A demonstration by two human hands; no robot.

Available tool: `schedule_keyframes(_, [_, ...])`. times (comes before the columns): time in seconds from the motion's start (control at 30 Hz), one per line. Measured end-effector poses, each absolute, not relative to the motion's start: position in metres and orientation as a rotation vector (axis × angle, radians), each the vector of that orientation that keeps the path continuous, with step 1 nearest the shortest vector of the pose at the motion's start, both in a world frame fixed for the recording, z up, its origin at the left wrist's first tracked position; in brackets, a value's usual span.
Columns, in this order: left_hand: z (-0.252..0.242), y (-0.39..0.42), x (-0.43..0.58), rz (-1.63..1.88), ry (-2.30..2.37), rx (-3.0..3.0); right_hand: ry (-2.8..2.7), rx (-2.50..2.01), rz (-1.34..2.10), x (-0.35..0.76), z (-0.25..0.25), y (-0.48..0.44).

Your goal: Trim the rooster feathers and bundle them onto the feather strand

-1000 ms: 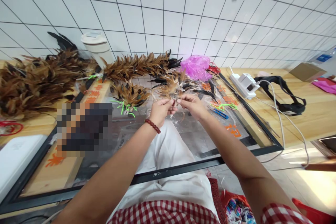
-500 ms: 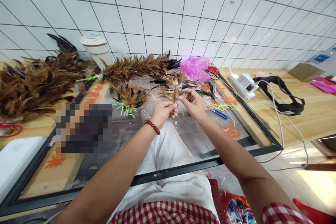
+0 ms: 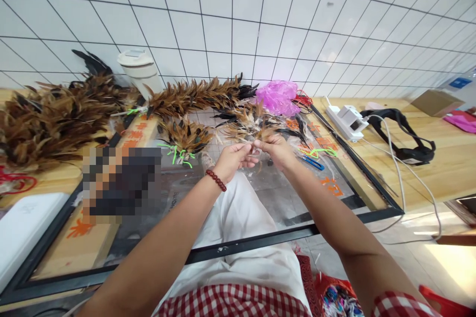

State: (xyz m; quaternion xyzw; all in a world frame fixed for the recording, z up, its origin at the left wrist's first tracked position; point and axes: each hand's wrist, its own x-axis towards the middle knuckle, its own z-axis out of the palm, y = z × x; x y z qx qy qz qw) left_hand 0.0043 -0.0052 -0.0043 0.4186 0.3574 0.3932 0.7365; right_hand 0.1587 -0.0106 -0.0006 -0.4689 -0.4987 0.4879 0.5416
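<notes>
My left hand (image 3: pixel 236 158), with a red bead bracelet on its wrist, pinches at the base of a small brown feather. My right hand (image 3: pixel 277 151) is closed too, its thumb and finger meeting the left fingertips. The feather (image 3: pixel 272 132) partly blends with the loose feathers (image 3: pixel 247 121) just behind the hands, and its quill is mostly hidden by fingers. Left of them lies a brown feather bunch (image 3: pixel 186 136) with bright green ties (image 3: pixel 178 153). A blue cutter knife (image 3: pixel 313 162) lies right of my right hand, beside more green strips (image 3: pixel 320 152).
A black-framed glass panel (image 3: pixel 253 242) spans the work place. Along the tiled wall stand a long feather garland (image 3: pixel 197 96), a white lidded container (image 3: pixel 139 72) and a pink plastic bag (image 3: pixel 277 96). A feather heap (image 3: pixel 55 119) lies left; a power strip (image 3: pixel 345 121) and black strap (image 3: pixel 397 133) lie right.
My right hand has come down and closer to the left, so the fingertips now meet. The brown feather that stood upright above my left fingers now leans toward the right hand.
</notes>
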Motion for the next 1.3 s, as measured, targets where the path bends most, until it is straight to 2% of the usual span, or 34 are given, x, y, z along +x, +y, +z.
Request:
schedule_keyframes(0.17, [-0.003, -0.009, 0.006, 0.843, 0.823, 0.996, -1.235, -1.113, 1.152, 0.152, 0.002, -0.012])
schedule_keyframes(0.27, [-0.001, -0.005, 0.004, 1.065, 0.839, 0.906, -1.229, -1.183, 0.907, 0.164, -0.003, -0.005])
schedule_keyframes(0.4, [-0.001, 0.004, -0.001, 1.327, 0.888, 0.756, -1.555, -1.439, 0.588, 0.174, -0.014, 0.007])
schedule_keyframes(0.63, [-0.004, 0.007, 0.000, 1.348, 0.922, 0.697, -1.962, -1.688, 0.186, 0.150, -0.014, 0.013])
schedule_keyframes(0.73, [-0.004, 0.006, 0.001, 1.335, 0.928, 0.688, -1.800, -1.674, 0.319, 0.159, -0.009, 0.009])
schedule_keyframes(0.93, [-0.004, 0.000, 0.004, 1.240, 0.885, 0.763, -1.204, -1.287, 1.292, 0.175, -0.003, -0.003])
schedule_keyframes(1.0, [-0.004, -0.001, 0.004, 1.217, 0.876, 0.766, -1.170, -1.255, 1.322, 0.173, -0.001, -0.005])
schedule_keyframes(1.17, [-0.001, 0.000, 0.003, 1.250, 0.901, 0.694, -1.262, -1.401, 0.930, 0.174, 0.002, -0.004])
schedule_keyframes(1.3, [0.000, -0.001, 0.003, 1.215, 0.878, 0.711, -1.102, -1.277, 1.100, 0.174, 0.004, -0.005])
